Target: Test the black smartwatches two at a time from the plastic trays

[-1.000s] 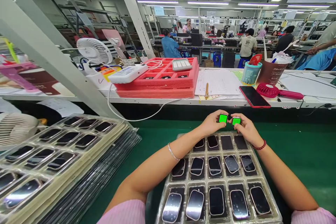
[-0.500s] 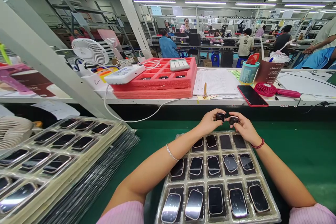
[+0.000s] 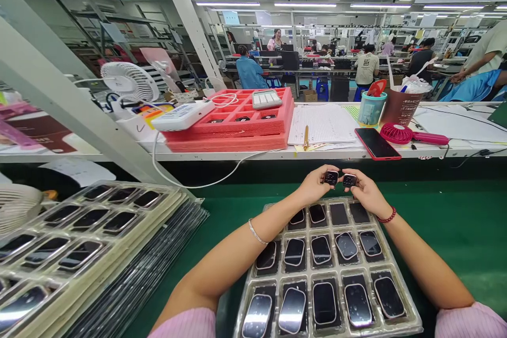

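Two smartwatch bodies without straps are held up side by side above the far edge of a clear plastic tray [image 3: 309, 273]. My left hand [image 3: 316, 184] is closed on the left watch body [image 3: 331, 177], and my right hand [image 3: 365, 190] is closed on the right watch body [image 3: 349, 180]. Both screens face me and show small marks that I cannot read. Below, the tray holds rows of similar watch bodies [image 3: 324, 302] in square pockets. Two pockets at the far right of the tray show only their dark lining [image 3: 338, 214].
On the left stands a stack of trays [image 3: 130, 243] with more watch bodies. A shelf beyond carries red foam trays [image 3: 229, 140], papers [image 3: 322, 124], a phone [image 3: 377, 143], a pink handheld fan [image 3: 431, 138] and a cup [image 3: 402, 108]. A white cable [image 3: 222, 182] hangs down. People sit farther back.
Both watch bodies have tipped a little so their screens face me more, with marks now showing on them. My hands have barely moved, and the view has shifted slightly.
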`<state>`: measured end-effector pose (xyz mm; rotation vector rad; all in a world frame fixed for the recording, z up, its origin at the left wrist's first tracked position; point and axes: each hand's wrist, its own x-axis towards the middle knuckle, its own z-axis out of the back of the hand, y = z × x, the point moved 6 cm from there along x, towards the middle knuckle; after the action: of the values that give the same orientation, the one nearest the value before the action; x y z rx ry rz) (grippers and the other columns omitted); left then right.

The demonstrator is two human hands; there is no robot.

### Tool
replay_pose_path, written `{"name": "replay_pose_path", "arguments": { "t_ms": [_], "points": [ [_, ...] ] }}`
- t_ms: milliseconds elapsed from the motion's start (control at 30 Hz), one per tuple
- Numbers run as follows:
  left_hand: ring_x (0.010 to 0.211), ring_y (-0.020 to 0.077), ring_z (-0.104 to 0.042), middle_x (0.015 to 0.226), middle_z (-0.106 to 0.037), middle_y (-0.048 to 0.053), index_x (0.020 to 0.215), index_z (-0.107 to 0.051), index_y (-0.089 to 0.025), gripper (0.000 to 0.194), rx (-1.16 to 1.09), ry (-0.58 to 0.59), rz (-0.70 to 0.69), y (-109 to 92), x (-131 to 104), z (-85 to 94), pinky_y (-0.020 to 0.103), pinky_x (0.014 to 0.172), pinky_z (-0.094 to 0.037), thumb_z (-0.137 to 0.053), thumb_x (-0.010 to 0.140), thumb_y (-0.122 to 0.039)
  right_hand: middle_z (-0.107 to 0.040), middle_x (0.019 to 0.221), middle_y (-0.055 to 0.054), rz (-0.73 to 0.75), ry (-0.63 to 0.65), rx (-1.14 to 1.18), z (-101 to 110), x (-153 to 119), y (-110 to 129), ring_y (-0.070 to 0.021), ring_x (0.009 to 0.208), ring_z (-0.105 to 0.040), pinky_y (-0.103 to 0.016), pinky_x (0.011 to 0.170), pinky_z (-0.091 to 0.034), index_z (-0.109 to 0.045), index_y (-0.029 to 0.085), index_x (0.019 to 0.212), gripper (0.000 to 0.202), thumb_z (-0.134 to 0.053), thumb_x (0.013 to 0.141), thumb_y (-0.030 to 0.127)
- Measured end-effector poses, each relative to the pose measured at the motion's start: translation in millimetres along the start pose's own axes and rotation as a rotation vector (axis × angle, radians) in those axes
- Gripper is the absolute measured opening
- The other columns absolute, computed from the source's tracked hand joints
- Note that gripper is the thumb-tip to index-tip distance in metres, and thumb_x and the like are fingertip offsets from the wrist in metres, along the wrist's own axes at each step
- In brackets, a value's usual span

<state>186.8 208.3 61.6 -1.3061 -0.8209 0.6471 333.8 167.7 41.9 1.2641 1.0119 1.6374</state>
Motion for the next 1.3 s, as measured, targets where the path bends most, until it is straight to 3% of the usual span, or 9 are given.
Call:
{"name": "replay_pose_path", "arguments": {
  "t_ms": [167,367,467,567,667,767,833,933,1300],
  "points": [
    [0.089,0.0174,-0.063,0.096,-0.062,0.006,0.117,-0.05,-0.015,0.061,-0.111,-0.008,0.038,3.2,0.2,2.2,0.026,0.073,-0.05,-0.058,0.059,0.001,-0.058,0.118,-0.01,0.005,-0.031,0.023,1.5,0.9,0.6,-0.0198,0.102,-0.059,-0.028,0.073,-0.053,-0.041,0.022,0.135,0.062,-0.058,0.077,0.016],
    [0.067,0.0144,-0.066,0.094,-0.067,0.01,0.122,-0.045,-0.013,0.06,-0.358,0.055,0.198,0.9,-4.7,-1.7,0.017,0.05,-0.04,-0.075,0.07,-0.017,-0.062,0.104,-0.007,-0.108,-0.115,0.215,9.7,3.2,-4.8,-0.0126,0.069,-0.062,-0.024,0.058,-0.053,-0.047,0.021,0.129,0.062,-0.073,0.072,0.027],
    [0.069,0.0154,-0.068,0.093,-0.069,0.015,0.112,-0.054,-0.009,0.041,-0.515,0.082,0.311,0.9,-4.9,-3.2,0.017,0.049,-0.042,-0.057,0.089,-0.043,-0.066,0.104,-0.011,-0.182,-0.125,0.357,15.4,4.0,-8.1,-0.0139,0.067,-0.066,-0.025,0.058,-0.054,-0.053,0.017,0.123,0.055,-0.066,0.08,0.048],
    [0.066,0.0153,-0.068,0.087,-0.069,0.016,0.105,-0.058,-0.006,0.058,-0.63,0.115,0.428,4.1,-3.9,-4.0,0.017,0.045,-0.041,-0.028,0.097,-0.055,-0.069,0.101,-0.015,-0.262,-0.094,0.488,18.9,5.1,-12.1,-0.0154,0.069,-0.067,-0.024,0.057,-0.053,-0.059,0.014,0.116,0.058,-0.042,0.09,0.063],
    [0.061,0.0139,-0.066,0.085,-0.07,0.015,0.103,-0.059,-0.006,0.06,-0.657,0.134,0.436,5.0,-3.5,-3.5,0.017,0.044,-0.04,-0.033,0.095,-0.059,-0.07,0.098,-0.016,-0.317,-0.075,0.509,20.4,5.4,-15.1,-0.0175,0.069,-0.068,-0.027,0.057,-0.054,-0.061,0.014,0.109,0.063,-0.031,0.091,0.066],
    [0.06,0.0112,-0.064,0.088,-0.069,0.012,0.105,-0.056,-0.009,0.045,-0.554,0.081,0.339,4.3,-4.5,-0.4,0.016,0.046,-0.04,-0.069,0.08,-0.043,-0.069,0.106,-0.014,-0.256,-0.078,0.489,20.1,4.9,-11.2,-0.0175,0.072,-0.068,-0.027,0.058,-0.054,-0.055,0.019,0.112,0.048,-0.051,0.087,0.059],
    [0.06,0.0118,-0.065,0.089,-0.068,0.009,0.11,-0.05,-0.012,0.059,-0.435,0.038,0.277,4.7,-5.4,1.2,0.015,0.046,-0.039,-0.082,0.062,-0.023,-0.067,0.111,-0.012,-0.192,-0.089,0.463,18.9,4.3,-7.9,-0.0154,0.071,-0.067,-0.025,0.058,-0.054,-0.048,0.023,0.117,0.048,-0.07,0.079,0.044],
    [0.061,0.0144,-0.066,0.085,-0.065,0.005,0.115,-0.045,-0.013,0.069,-0.28,0.026,0.237,6.5,-6.0,0.5,0.016,0.045,-0.038,-0.078,0.054,-0.012,-0.064,0.11,-0.009,-0.125,-0.077,0.418,13.1,4.1,-6.3,-0.0131,0.068,-0.064,-0.024,0.055,-0.053,-0.044,0.024,0.121,0.059,-0.076,0.072,0.032],
    [0.063,0.0135,-0.065,0.087,-0.062,0.005,0.117,-0.051,-0.012,0.05,-0.017,0.046,0.087,-1.4,-7.3,-2.1,0.018,0.047,-0.04,-0.059,0.067,-0.015,-0.061,0.089,-0.002,-0.052,-0.055,0.174,-4.5,3.2,-1.8,-0.0082,0.053,-0.056,-0.022,0.048,-0.046,-0.049,0.019,0.109,0.035,-0.062,0.077,0.026]
  ]
}}
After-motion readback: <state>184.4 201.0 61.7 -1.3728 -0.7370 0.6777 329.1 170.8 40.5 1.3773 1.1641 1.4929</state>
